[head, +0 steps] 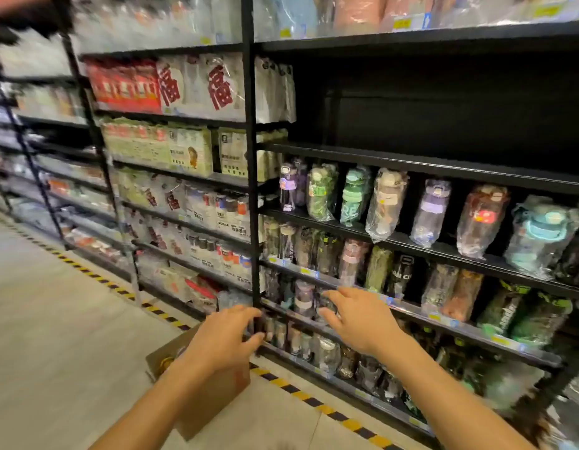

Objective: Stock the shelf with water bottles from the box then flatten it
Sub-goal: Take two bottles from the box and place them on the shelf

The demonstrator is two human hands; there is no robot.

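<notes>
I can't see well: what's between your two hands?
Head view: the black shelf post and a row of small wrapped bottles lie between the left hand and right hand.

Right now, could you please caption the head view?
Left hand and right hand reach toward bottles on a shelf, cardboard box below.

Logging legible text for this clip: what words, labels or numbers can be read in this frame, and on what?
"福" in red, on the white packs, upper left shelving.
"NOBLE" on a white bottle label, left shelving.
"AR CI", partly hidden, on a black bottle.
Yellow price tags on the shelf edges: too blurred to read.
All other packaging print: too blurred or small.
</notes>
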